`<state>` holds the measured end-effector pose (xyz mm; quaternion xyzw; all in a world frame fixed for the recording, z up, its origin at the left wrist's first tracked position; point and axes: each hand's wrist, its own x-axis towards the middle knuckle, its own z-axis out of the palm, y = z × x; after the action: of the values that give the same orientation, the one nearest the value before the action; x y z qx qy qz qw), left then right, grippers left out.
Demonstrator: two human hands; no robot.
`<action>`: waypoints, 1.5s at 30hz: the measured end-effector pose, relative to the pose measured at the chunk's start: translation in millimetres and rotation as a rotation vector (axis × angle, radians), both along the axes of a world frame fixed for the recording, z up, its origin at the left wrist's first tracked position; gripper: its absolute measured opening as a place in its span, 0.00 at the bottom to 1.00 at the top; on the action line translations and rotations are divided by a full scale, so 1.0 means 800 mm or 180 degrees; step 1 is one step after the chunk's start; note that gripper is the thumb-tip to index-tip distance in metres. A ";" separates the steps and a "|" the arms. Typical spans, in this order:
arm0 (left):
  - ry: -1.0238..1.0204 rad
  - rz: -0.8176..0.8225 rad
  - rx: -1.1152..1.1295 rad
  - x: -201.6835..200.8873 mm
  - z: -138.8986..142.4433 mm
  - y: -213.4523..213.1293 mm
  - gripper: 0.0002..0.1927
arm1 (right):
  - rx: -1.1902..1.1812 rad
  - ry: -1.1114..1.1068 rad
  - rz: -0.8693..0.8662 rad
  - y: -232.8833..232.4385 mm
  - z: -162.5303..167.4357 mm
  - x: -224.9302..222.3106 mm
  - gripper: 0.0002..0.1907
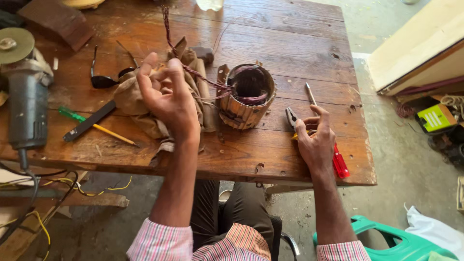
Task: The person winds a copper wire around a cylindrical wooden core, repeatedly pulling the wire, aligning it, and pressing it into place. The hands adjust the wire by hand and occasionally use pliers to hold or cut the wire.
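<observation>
left hand (166,94): raised above the surface, fingers curled, grip pinched on a twisted reddish wire bundle (170,36); hovers over the tan cloth, left of the stator
right hand (316,140): right of the stator, near the front edge of the surface; grip clamped on pliers, thumb and fingers wrapped round the handles
pliers (291,117): metal nose points up toward the far edge, jaws just right of the stator, apart from it; handle ends hidden under the hand
stator (245,95): round motor stator, brown slotted core, standing open end up near the middle of the surface; dark copper winding inside, strands running out of its top leftward to the wire bundle
wire bundle: rises from the left hand toward the far edge of the surface, top runs out of view
tan cloth (130,96): crumpled, just left of the stator, under the left hand
hammer (203,72): head behind and left of the stator, wooden handle partly lying across the cloth
screwdriver, red handle (340,164): right of the stator, by the front right corner, partly under the right hand; metal shaft (310,93) shows behind the hand
dark glasses (104,79): left of the stator, beyond the cloth
green-handled screwdriver (72,115): far left of the stator, crossed by a flat black tool (89,121)
angle grinder (24,92): far left edge of the surface, disc up, well apart from the stator
surface (290,43): worn wooden planks
green plastic stool (401,241): on the floor, below and right of the stator
</observation>
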<state>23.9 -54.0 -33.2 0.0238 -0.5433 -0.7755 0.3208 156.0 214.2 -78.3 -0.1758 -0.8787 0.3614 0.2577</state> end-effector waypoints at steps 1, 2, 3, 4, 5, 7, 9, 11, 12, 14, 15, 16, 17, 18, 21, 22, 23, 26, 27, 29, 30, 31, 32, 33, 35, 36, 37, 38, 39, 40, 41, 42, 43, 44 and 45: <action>-0.0184 -0.0128 -0.0164 0.001 -0.003 -0.002 0.25 | -0.0070 -0.0064 -0.0037 0.000 0.000 -0.001 0.25; -0.0376 -0.0259 -0.0336 0.004 -0.006 -0.001 0.28 | 0.0380 0.0222 0.0077 0.000 0.001 -0.004 0.24; -0.0615 -0.0387 -0.0510 0.011 -0.011 -0.001 0.31 | 0.0821 0.0464 0.0204 -0.001 0.003 -0.005 0.23; -0.0433 -0.0653 -0.0671 0.020 -0.016 0.006 0.37 | 0.1268 0.0716 0.0326 -0.004 0.006 -0.007 0.23; -0.0219 -0.0917 -0.0823 0.026 -0.019 0.017 0.44 | 0.1412 0.0979 0.0451 -0.007 0.010 -0.011 0.21; 0.0063 -0.0845 -0.1662 0.031 -0.023 0.032 0.43 | 0.1697 0.1464 0.0726 -0.017 0.022 -0.021 0.18; 0.0128 -0.0585 -0.2373 0.024 -0.024 0.044 0.39 | 0.2316 0.1778 0.1187 -0.028 0.040 -0.038 0.19; 0.0031 -0.0162 -0.2947 0.004 -0.018 0.055 0.32 | 0.2910 0.2030 0.1753 -0.036 0.063 -0.065 0.24; 0.0268 -0.0261 -0.2989 -0.002 -0.015 0.057 0.29 | 0.3199 0.2119 0.2114 -0.038 0.077 -0.084 0.29; 0.0735 -0.0447 -0.3068 -0.013 -0.008 0.057 0.23 | 0.4363 0.1726 0.1955 -0.033 0.108 -0.118 0.35; 0.0732 -0.0670 -0.3121 -0.014 -0.004 0.057 0.21 | 0.4939 0.1495 0.1857 -0.030 0.119 -0.128 0.38; 0.0736 -0.0873 -0.3170 -0.017 0.003 0.057 0.19 | 0.5093 0.1275 0.1884 -0.026 0.131 -0.138 0.39; 0.0750 -0.1063 -0.3216 -0.021 0.008 0.056 0.17 | 0.5252 0.1065 0.1905 -0.019 0.144 -0.148 0.41; 0.0697 -0.1504 -0.2992 -0.025 0.014 0.056 0.17 | 0.5410 0.0838 0.1927 -0.014 0.154 -0.154 0.42; 0.0539 -0.2728 -0.2411 -0.038 0.027 0.047 0.17 | 0.5453 0.1154 0.2066 -0.006 0.168 -0.162 0.34; 0.0495 -0.3075 -0.2283 -0.040 0.030 0.044 0.15 | 0.5597 0.1386 0.1976 -0.004 0.169 -0.164 0.32; 0.0443 -0.3427 -0.2150 -0.042 0.032 0.040 0.14 | 0.5729 0.1613 0.1882 -0.004 0.168 -0.165 0.31; 0.0186 -0.3496 -0.2552 -0.048 0.039 0.033 0.14 | 0.5617 0.1963 0.1697 -0.003 0.157 -0.167 0.26; 0.0336 -0.3636 -0.2303 -0.047 0.040 0.034 0.13 | 0.5481 0.2004 0.1683 -0.003 0.152 -0.166 0.25; 0.0666 -0.3879 -0.1830 -0.048 0.043 0.037 0.17 | 0.5399 0.1791 0.1927 0.000 0.148 -0.167 0.23; 0.0314 -0.3856 -0.2038 -0.047 0.043 0.040 0.16 | 0.5347 0.1682 0.2058 0.001 0.146 -0.166 0.22; -0.0050 -0.3836 -0.2232 -0.043 0.041 0.046 0.14 | 0.5228 0.1410 0.2166 0.001 0.146 -0.164 0.21; -0.0404 -0.3802 -0.2434 -0.040 0.039 0.054 0.13 | 0.5110 0.1153 0.2259 0.002 0.147 -0.162 0.20; -0.0012 -0.3235 -0.2612 -0.034 0.035 0.061 0.13 | 0.4989 0.0903 0.2345 0.002 0.150 -0.160 0.19; 0.0743 -0.2095 -0.2907 -0.018 0.022 0.077 0.15 | 0.5111 0.0822 0.2229 0.000 0.158 -0.154 0.17; 0.0819 -0.1756 -0.3059 -0.014 0.017 0.083 0.14 | 0.5165 0.0770 0.2163 -0.002 0.162 -0.150 0.16; 0.0880 -0.1416 -0.3200 -0.009 0.012 0.088 0.13 | 0.4993 0.0560 0.2127 -0.005 0.167 -0.146 0.15; 0.0943 -0.1070 -0.3340 -0.005 0.009 0.091 0.13 | 0.4816 0.0360 0.2088 -0.009 0.172 -0.143 0.13; 0.1128 -0.0646 -0.3558 -0.002 0.008 0.094 0.13 | 0.4648 0.0175 0.2036 -0.013 0.178 -0.140 0.12; 0.1301 -0.0212 -0.3771 0.001 0.008 0.096 0.13 | 0.3192 -0.0774 0.1890 -0.018 0.183 -0.140 0.13; 0.1468 0.0218 -0.3982 0.003 0.011 0.096 0.12 | 0.1676 -0.1631 0.1679 -0.024 0.189 -0.140 0.13; 0.1315 -0.0180 -0.3886 0.003 0.015 0.096 0.10 | 0.0118 -0.2382 0.1388 -0.029 0.195 -0.139 0.14; 0.1153 -0.0581 -0.3783 0.002 0.020 0.095 0.08 | 0.0442 -0.2235 0.1509 -0.032 0.201 -0.135 0.13; 0.0987 -0.0983 -0.3668 0.000 0.025 0.094 0.08 | 0.0764 -0.2088 0.1623 -0.035 0.207 -0.131 0.13; 0.1029 -0.1258 -0.3629 -0.004 0.031 0.094 0.09 | 0.1103 -0.1930 0.1729 -0.035 0.213 -0.127 0.12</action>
<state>20.8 21.4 -8.3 -0.3698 -0.8105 -0.4021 0.2116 54.2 186.0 92.4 0.0092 -0.9765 0.1954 -0.0904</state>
